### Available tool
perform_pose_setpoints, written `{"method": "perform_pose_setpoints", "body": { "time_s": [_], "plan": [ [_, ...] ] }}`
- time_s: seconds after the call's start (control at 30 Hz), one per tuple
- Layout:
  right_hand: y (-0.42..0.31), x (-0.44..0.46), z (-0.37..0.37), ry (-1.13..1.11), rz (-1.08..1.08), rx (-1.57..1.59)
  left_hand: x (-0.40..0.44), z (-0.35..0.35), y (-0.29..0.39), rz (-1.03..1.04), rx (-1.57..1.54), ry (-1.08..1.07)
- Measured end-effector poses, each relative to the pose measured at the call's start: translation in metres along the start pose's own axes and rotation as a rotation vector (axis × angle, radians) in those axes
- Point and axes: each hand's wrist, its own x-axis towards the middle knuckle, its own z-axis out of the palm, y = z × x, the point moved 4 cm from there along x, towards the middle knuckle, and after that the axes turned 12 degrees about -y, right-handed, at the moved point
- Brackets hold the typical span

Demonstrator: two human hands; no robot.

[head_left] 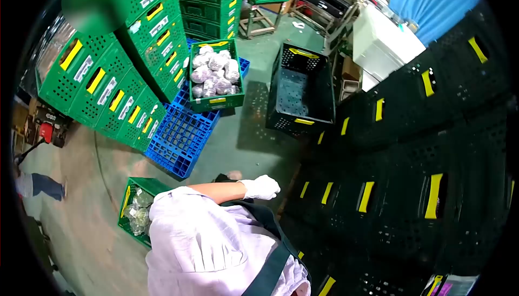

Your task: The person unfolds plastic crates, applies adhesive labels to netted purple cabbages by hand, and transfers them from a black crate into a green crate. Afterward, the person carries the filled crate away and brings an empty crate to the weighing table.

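Observation:
My left hand (261, 187), in a white glove, is held out in front of my body with its fingers curled into a fist. No object shows in it. My right hand is out of sight. Beyond the glove, a black crate (303, 87) with yellow handles stands on the floor, its inside bare. Up and to the left of the hand, a green crate (217, 103) holds several round, pale purple wrapped pieces of produce (216, 71). It rests at the edge of a blue pallet (181, 133).
Black crates (400, 160) with yellow handles are stacked close on the right. Green crates (108, 87) stand stacked on the left. Another green crate (157, 185) with bagged produce (139, 212) lies by my left side. A person (40, 185) is at the far left.

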Motion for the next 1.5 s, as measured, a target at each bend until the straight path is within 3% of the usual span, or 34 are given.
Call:
{"method": "perform_pose_setpoints", "body": {
  "time_s": [0.2,0.3,0.37,0.4,0.47,0.53,0.57,0.7,0.77,0.83,0.9,0.93,0.97,1.03,1.1,1.17,1.23,1.27,1.3,1.33,1.37,1.4,1.5],
  "plan": [
    [0.073,0.051,0.086,-0.237,0.145,0.165,-0.030,-0.030,-0.066,-0.014,-0.123,0.126],
    [0.139,0.104,0.143,-0.355,0.330,0.468,-0.063,-0.054,-0.133,-0.104,-0.184,0.146],
    [0.170,0.149,0.208,-0.542,0.438,-0.314,-0.085,-0.061,-0.186,-0.161,-0.216,0.223],
    [0.205,0.185,0.214,-0.512,0.456,-0.261,-0.107,-0.077,-0.207,-0.246,-0.315,0.181],
    [0.266,0.241,0.246,-0.405,0.475,-0.293,-0.133,-0.074,-0.266,-0.368,-0.338,0.301],
    [0.345,0.300,0.284,-0.540,0.618,-0.108,-0.169,-0.084,-0.309,-0.543,-0.462,0.219],
    [0.365,0.309,0.335,-0.647,0.655,-0.059,-0.180,-0.061,-0.338,-0.605,-0.395,0.431],
    [0.445,0.361,0.468,-0.763,0.774,0.007,-0.240,-0.051,-0.373,-0.833,-0.585,0.480],
    [0.487,0.394,0.517,-0.859,0.782,0.019,-0.250,-0.023,-0.392,-0.929,-0.694,0.325],
    [0.525,0.425,0.561,-0.870,0.878,0.039,-0.257,0.009,-0.401,-0.967,-0.614,0.628],
    [0.561,0.460,0.597,-0.857,0.931,-0.053,-0.256,0.018,-0.401,-0.979,-0.637,0.763],
    [0.585,0.485,0.613,-0.875,0.910,-0.114,-0.253,0.014,-0.406,-0.941,-0.682,0.612],
    [0.609,0.508,0.634,-0.938,0.923,-0.121,-0.250,0.016,-0.403,-1.129,-0.869,0.626],
    [0.665,0.560,0.669,-0.944,0.948,-0.178,-0.239,0.012,-0.401,-1.207,-0.962,0.663],
    [0.692,0.592,0.722,-0.973,0.750,-0.529,-0.215,0.024,-0.401,-1.266,-1.055,0.814],
    [0.749,0.637,0.760,-1.100,0.607,-0.661,-0.192,-0.012,-0.394,-1.391,-1.193,0.903],
    [0.819,0.674,0.791,-1.136,0.411,-0.712,-0.155,-0.008,-0.398,-1.434,-1.186,0.864],
    [0.821,0.675,0.813,-1.129,0.473,-0.982,-0.134,-0.004,-0.399,-1.465,-1.200,0.774],
    [0.852,0.694,0.824,-1.167,0.275,-1.142,-0.115,-0.005,-0.404,-1.489,-1.219,0.685],
    [0.875,0.701,0.837,-1.194,0.218,-1.232,-0.104,-0.018,-0.413,-1.516,-1.241,0.675],
    [0.895,0.707,0.845,-1.225,0.157,-1.326,-0.090,-0.033,-0.418,-1.471,-1.245,0.684],
    [0.908,0.705,0.854,-1.260,0.293,-1.337,-0.076,-0.044,-0.428,-1.427,-1.246,0.702],
    [0.984,0.720,0.854,-1.398,-0.064,-1.481,-0.032,-0.035,-0.463,-1.454,-1.253,0.908]
  ]
}}
